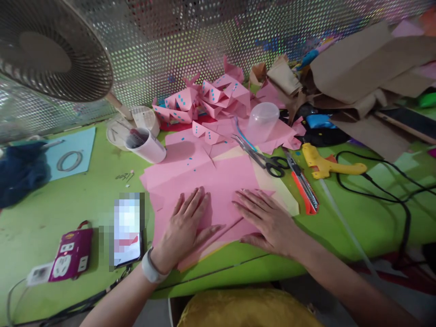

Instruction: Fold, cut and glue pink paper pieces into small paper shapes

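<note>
A pink paper sheet (pixel 211 190) lies flat near the front edge of the green surface (pixel 68 213), on top of more pink sheets and a pale yellow one (pixel 279 193). The left hand (pixel 185 227) presses palm-down on its left part, fingers (pixel 195 204) spread and flat, gripping nothing; a white band sits at that wrist. The right hand (pixel 269 220) lies flat on the sheet's right part, fingers (pixel 248 202) stretched out toward the left, also holding nothing. Just behind the sheets lie scissors (pixel 262 159) with black handles, and beside them an orange utility knife (pixel 304 188). Farther right rests a yellow glue gun (pixel 327 165) with a black cord trailing off. A clear plastic cup (pixel 262 120) stands upside down near the scissors. Behind it, a heap of folded pink paper pieces (pixel 211 100) with blue dots sits against the perforated metal wall. To the left lie a tipped white cup (pixel 146 145), a phone (pixel 127 231) and a purple power strip (pixel 71 254). A fan (pixel 51 50) stands at the upper left.
</note>
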Motion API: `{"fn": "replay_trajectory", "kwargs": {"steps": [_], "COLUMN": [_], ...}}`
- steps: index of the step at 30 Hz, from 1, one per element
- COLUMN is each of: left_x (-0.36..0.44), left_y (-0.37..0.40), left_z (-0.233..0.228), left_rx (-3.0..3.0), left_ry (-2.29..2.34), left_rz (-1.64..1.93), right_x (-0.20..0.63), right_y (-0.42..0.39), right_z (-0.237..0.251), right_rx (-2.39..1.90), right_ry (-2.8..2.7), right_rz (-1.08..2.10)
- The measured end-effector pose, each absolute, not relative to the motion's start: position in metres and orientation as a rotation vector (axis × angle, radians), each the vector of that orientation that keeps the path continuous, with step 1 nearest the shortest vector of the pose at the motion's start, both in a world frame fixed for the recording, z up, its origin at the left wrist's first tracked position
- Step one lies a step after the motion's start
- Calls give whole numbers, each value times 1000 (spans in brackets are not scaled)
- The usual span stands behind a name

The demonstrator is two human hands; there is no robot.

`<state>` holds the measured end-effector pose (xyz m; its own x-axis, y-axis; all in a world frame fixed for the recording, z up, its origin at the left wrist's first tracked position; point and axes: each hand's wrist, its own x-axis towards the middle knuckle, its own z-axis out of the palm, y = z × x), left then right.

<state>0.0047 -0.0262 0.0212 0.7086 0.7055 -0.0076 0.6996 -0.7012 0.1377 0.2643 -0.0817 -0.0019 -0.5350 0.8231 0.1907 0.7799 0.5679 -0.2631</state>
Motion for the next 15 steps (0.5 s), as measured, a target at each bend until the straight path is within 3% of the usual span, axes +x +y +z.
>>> {"fn": "replay_trajectory", "kwargs": {"steps": [15], "left_x": [5], "left_y": [-26], "left_z": [21], "left_rx": [2778], "left_ry": [1149], "left_rz": [71], "right_x": [264], "right_y": [-82], "right_z": [-3], "right_rx": [-1336], "right_ry": [-2547], "right_rz": [136]}}
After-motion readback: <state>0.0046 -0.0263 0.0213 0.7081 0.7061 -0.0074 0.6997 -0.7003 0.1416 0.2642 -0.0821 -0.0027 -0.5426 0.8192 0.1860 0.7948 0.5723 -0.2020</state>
